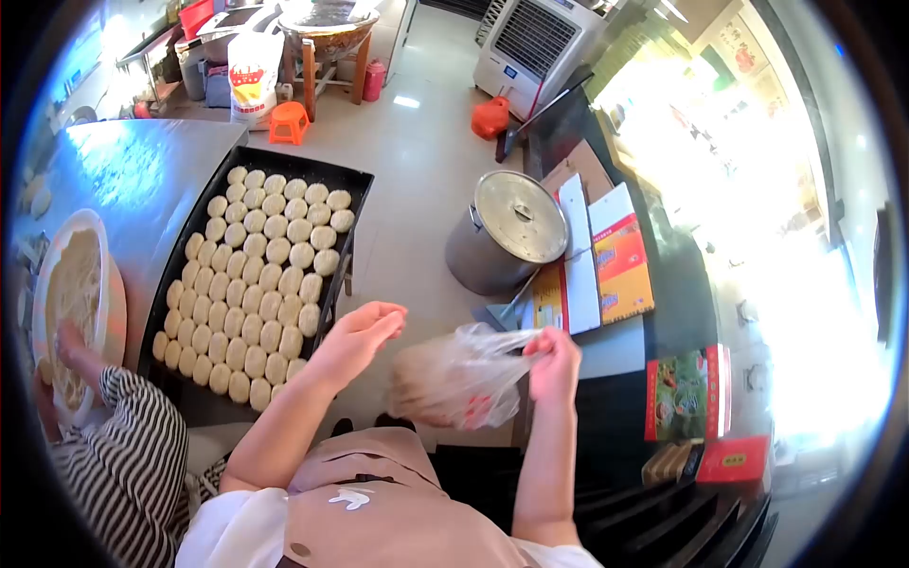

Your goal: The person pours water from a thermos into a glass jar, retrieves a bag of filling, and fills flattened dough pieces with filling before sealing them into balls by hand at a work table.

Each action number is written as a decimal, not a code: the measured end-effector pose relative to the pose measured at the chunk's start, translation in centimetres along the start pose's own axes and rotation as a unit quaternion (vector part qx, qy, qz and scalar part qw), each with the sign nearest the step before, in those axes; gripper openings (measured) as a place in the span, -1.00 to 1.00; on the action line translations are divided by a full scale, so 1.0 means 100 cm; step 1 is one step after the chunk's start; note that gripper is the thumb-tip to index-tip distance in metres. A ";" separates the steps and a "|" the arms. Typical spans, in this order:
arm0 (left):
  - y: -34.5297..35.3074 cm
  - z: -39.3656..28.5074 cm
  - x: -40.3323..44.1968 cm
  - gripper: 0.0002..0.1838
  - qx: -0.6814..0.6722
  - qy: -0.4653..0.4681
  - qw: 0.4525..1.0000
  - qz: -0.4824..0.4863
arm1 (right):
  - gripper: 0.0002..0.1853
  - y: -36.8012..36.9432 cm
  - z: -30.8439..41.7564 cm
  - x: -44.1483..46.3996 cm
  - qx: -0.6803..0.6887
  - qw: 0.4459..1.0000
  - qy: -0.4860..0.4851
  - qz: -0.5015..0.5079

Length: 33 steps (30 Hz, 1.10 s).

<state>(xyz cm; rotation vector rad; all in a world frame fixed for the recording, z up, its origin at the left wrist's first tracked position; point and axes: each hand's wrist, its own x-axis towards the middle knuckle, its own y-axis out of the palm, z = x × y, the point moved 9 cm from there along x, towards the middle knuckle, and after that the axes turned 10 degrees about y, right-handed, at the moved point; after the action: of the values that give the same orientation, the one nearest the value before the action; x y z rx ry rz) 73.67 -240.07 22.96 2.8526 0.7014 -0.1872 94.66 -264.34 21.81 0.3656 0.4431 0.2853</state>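
My right hand (552, 364) is closed on the gathered top of a clear plastic bag (454, 379). The bag hangs to the left of that hand, with something brownish inside and red print on its lower part. My left hand (355, 343) is raised to the left of the bag, apart from it, its fingers drawn together with nothing visible in them. Beyond my left forearm, a black tray (365, 180) carries rows of many pale oval dough pieces (254, 284).
A co-worker's hand (71, 346) reaches into a white basin (115, 312) on the metal table (170, 156). A lidded steel pot (511, 222) stands ahead, beside cardboard boxes (620, 260). Farther off are an orange stool (288, 123) and an air cooler (540, 43).
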 end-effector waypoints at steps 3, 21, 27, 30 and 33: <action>-0.040 -0.006 0.006 -0.67 -0.015 0.003 0.996 -0.082 | -0.83 0.039 0.059 0.098 -0.015 0.998 -0.044 0.034; 0.002 0.140 -0.133 -0.67 -0.122 -0.255 0.775 -0.566 | -0.62 -0.067 -0.004 0.605 -0.236 0.948 0.208 -0.044; 0.029 0.185 -0.195 -0.63 -0.044 -0.234 0.727 -0.644 | -0.55 -0.020 -0.077 0.532 -0.716 0.618 -0.315 0.074; 0.043 0.216 -0.228 -0.58 -0.044 -0.262 0.687 -0.676 | -0.56 0.065 -0.185 0.347 -0.652 0.658 -0.187 0.328; 0.054 0.291 -0.268 -0.52 -0.132 -0.271 0.648 -0.700 | -0.57 0.117 -0.268 0.189 -0.639 0.556 -0.082 0.526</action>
<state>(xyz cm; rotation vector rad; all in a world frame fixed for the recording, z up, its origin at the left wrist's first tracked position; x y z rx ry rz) 50.50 -263.13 0.07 1.1897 2.2502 -0.9446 96.45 -239.83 -2.84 -0.8862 -0.3282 1.6342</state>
